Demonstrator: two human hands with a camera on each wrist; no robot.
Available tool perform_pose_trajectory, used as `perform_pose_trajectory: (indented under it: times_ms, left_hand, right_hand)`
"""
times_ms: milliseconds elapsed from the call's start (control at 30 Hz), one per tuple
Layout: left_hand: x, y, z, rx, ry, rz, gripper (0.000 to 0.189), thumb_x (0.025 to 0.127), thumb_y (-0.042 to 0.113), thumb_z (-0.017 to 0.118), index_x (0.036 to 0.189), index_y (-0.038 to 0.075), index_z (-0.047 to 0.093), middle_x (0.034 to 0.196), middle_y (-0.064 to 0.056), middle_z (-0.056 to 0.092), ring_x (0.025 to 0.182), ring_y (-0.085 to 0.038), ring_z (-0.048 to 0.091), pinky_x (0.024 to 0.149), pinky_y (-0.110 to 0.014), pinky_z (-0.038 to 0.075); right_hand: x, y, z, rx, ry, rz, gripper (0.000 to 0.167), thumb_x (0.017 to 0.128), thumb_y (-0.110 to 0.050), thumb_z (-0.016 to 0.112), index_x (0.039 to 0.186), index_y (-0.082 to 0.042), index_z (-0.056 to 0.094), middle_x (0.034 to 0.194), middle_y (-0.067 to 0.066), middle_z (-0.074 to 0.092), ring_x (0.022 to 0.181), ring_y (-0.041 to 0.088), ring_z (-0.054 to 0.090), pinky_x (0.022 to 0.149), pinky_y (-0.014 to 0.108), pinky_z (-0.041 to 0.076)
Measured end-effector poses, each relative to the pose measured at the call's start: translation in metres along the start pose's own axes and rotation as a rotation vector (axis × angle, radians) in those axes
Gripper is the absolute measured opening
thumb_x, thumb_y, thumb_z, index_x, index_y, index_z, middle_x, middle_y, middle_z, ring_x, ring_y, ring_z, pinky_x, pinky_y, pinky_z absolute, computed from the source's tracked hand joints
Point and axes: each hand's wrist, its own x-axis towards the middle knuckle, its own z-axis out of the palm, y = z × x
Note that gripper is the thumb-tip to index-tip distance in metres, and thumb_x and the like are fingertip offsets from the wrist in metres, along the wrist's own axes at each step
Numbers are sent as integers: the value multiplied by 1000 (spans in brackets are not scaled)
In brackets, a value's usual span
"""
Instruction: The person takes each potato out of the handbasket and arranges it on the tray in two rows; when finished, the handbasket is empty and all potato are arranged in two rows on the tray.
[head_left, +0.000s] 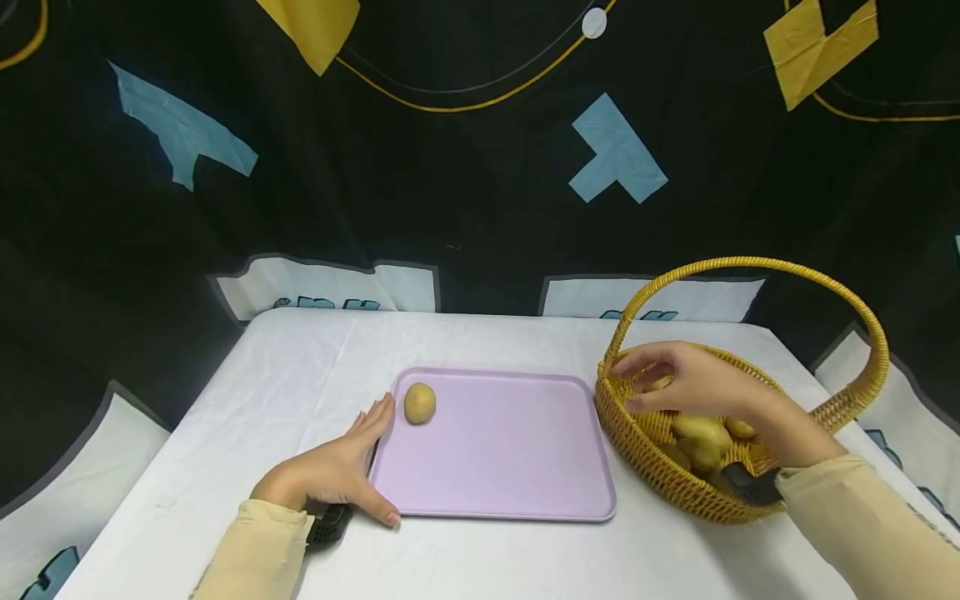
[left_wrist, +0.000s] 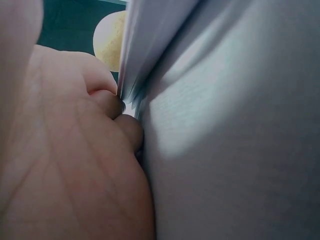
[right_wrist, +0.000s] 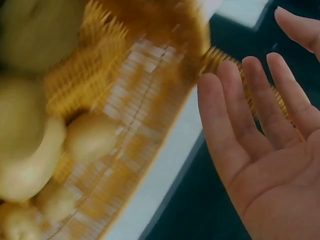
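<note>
Left hand braced at the left side of the lilac tray: fingers at the rim, thumb apart from them by the near left corner, no grip closed round anything. One potato sits on the tray near its far left corner, just inside the rim and close to the left fingertips. Right hand over the woven basket, right of the tray; the right wrist view shows its fingers extended with slight gaps, thumb well apart, nothing held. Whether those fingertips touch the basket rim cannot be told. Inside the basket lie a larger greenish item and several smaller potatoes; their kinds are hard to settle, as the right wrist view is blurred. Handling, estimated: potatoes firm, fairly light, dry-skinned with decent friction, but round and apt to roll on the smooth tray; best taken across the widest part, thumb opposing two or three fingers, and released low to limit bruising. Greenish item probably heavier, calling for a fuller grasp round its body. Basket appears light and springy; its arched handle overhead leaves access from the side.
</note>
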Motion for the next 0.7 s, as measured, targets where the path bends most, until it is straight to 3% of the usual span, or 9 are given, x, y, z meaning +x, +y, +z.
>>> perform_pose_trajectory:
  times_ms: [133,367,500,700]
  left_hand:
    - [-1,1,0,-5,-1,2,156,50,44,100,160,-1,-2,166,-22,-9,146,-51,-11,115,-66,0]
    - [-1,0,1,-14,0,-16,156,50,45,100,160,2,-2,166,-20,-10,147,-48,-13,115,-65,-1]
    - [-2,-2,3,-15,-2,-7,156,50,45,100,160,1,-2,166,-20,-10,147,-49,-13,115,-66,-1]
    - [0,-1,2,-2,0,3,156,51,46,99,160,0,-2,166,-20,-10,147,-48,-12,115,-65,-1]
  right_hand:
    - [-2,20,-12,2,-10,30,43,86,-19,81,124,-4,67,127,13,64,113,33,63,88,31,56]
    - [1,49,-23,-37,-7,145,57,82,-15,81,133,1,61,135,22,58,123,43,53,99,53,49]
    - [5,64,-26,-41,-16,219,63,81,-15,82,137,1,59,139,25,53,126,46,50,98,54,50]
    - [11,81,-24,-31,-23,259,65,80,-14,84,137,1,57,140,26,51,124,48,49,98,54,49]
